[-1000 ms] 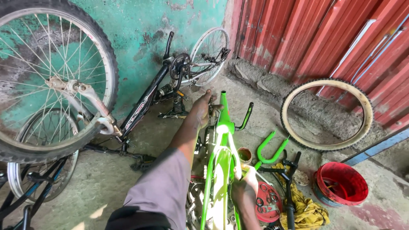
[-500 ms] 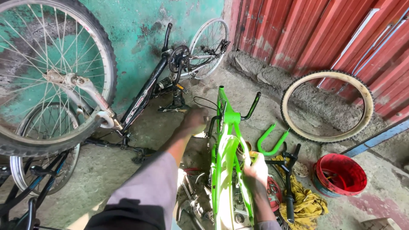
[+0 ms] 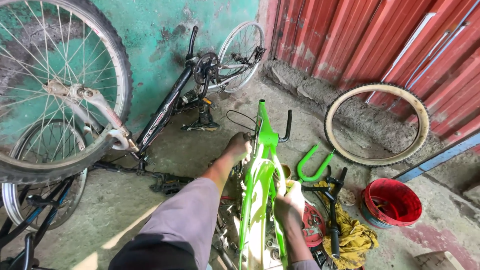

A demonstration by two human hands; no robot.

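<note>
A bright green bicycle frame [image 3: 262, 172] stands in front of me on the concrete floor, its narrow end pointing away. My left hand [image 3: 239, 146] grips the frame's left side near the far end, close to a black handlebar grip [image 3: 287, 126]. My right hand [image 3: 289, 203] is closed around the frame's right tube, nearer to me. My grey sleeve [image 3: 186, 220] fills the lower middle of the head view. Small metal parts lie on the floor under the frame.
An upturned black bicycle [image 3: 165, 112] leans at the green wall, its big wheel [image 3: 45, 95] at left. A loose tan-walled tyre [image 3: 377, 125] rests against red corrugated sheeting. A green fork [image 3: 314, 164], black handlebar [image 3: 331, 205], yellow rag [image 3: 352, 239] and red bucket [image 3: 392, 202] lie right.
My left hand has drawn back along the green frame toward me. My right hand has closed on the frame's right tube. The frame has shifted a little on the floor.
</note>
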